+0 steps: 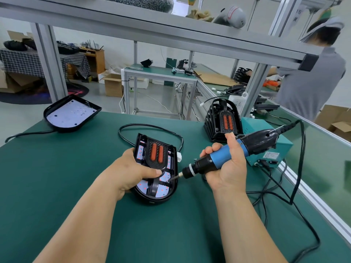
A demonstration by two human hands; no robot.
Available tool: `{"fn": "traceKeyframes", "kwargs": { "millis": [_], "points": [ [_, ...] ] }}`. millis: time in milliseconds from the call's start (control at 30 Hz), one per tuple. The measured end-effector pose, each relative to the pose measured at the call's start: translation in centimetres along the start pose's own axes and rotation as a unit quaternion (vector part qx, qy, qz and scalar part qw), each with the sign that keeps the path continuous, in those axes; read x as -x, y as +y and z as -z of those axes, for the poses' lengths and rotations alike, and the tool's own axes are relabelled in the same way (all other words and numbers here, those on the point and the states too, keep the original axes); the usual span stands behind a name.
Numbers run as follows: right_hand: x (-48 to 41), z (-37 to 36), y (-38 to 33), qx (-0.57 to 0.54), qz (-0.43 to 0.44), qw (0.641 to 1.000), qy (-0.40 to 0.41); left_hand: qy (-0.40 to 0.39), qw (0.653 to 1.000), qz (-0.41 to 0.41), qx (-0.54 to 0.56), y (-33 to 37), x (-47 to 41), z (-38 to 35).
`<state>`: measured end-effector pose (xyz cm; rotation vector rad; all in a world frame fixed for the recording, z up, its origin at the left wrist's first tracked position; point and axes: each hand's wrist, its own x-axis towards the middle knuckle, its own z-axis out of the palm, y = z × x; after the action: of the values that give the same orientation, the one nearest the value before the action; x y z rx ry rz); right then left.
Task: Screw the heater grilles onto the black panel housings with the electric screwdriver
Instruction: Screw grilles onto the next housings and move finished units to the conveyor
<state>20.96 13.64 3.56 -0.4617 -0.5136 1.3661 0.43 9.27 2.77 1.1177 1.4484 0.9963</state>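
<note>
Heater grille [156, 154]: seated in the black panel housing [163, 200] at mid-table [76, 168], orange elements up and toward the far end.
Housing contents: a shallow tray holding a white board with red dots, with the grille on top of it.
Left hand [133, 175]: grips the housing's near-left rim, thumb pressing on the grille's lower stem.
Right hand [228, 168]: wrapped round the blue barrel of the electric screwdriver [220, 156].
Governing relation: the housing lies to the left of the right hand. The tool's long axis slants from upper right down to the left, and the bit [173, 178] meets the housing's near-right interior.
Screw: too small to tell whether one is present.
Judgement: driving at that corner appears to be in hand.
Second housing [62, 130]: far left, holds a white board only, no grille.
Spare grilles [214, 128]: stacked at rear right, beside the teal power box [283, 145].
</note>
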Motion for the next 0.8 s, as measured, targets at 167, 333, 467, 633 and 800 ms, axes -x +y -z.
{"fn": "traceKeyframes", "kwargs": {
  "millis": [167,333,467,633,800],
  "points": [
    [-0.1,0.2,0.1,0.000,0.002,1.000,-0.002,-0.003,1.000,-0.015,-0.001,-0.1,-0.1,0.0],
    [-0.1,0.1,0.1,0.002,0.002,1.000,0.000,-0.002,1.000,-0.019,-0.004,-0.2,-0.2,0.1],
    [0.0,0.2,0.3,0.001,0.002,1.000,-0.003,-0.001,1.000,-0.019,-0.008,-0.2,-0.2,0.1],
    [0.3,-0.1,0.3,0.004,0.012,1.000,-0.019,0.003,1.000,-0.022,-0.012,-0.2,-0.3,0.0],
    [0.8,-1.0,0.0,0.037,0.036,0.996,-0.078,0.020,0.999,-0.024,-0.025,-0.3,-0.4,-0.3]
  ]
}}
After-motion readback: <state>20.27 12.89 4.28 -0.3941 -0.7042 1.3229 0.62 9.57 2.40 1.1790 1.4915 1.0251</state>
